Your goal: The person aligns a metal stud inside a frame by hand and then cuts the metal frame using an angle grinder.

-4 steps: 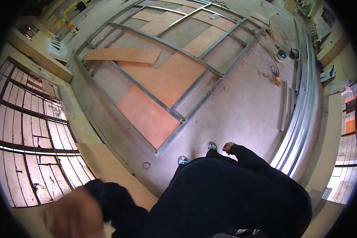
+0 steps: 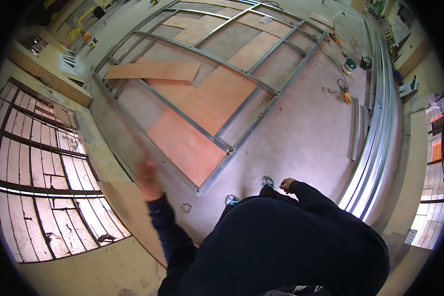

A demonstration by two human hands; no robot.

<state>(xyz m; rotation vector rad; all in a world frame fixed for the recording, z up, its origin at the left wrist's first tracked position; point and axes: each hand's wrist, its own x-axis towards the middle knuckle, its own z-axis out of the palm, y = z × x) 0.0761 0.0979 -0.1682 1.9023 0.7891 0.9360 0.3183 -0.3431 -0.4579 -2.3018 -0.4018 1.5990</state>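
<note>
From where I stand, the metal frame point(image 2: 183, 114) lies flat on the concrete floor point(image 2: 306, 133) ahead of the person, apart from the right hand. Its near corner points toward the 2 shoes point(image 2: 268, 181), with the left hand point(image 2: 149, 178) off to the left of that corner and the right hand point(image 2: 287, 185) low to the right of it. The left hand is stretched forward, above the floor and near a tan board point(image 2: 124, 203); it is so blurred that I can't tell whether it is spread or closed. The right hand, beside the right shoe, looks loosely curled, but too small for me to tell what its fingers enclose.

Inside the frame's near end, a salmon panel point(image 2: 185, 143) lies flat. Further off, a loose strip point(image 2: 153, 70) rests across the rails, well apart from both hands. To the right, a yellow power tool point(image 2: 347, 97) and long metal profiles point(image 2: 380, 129) lie on the floor.
</note>
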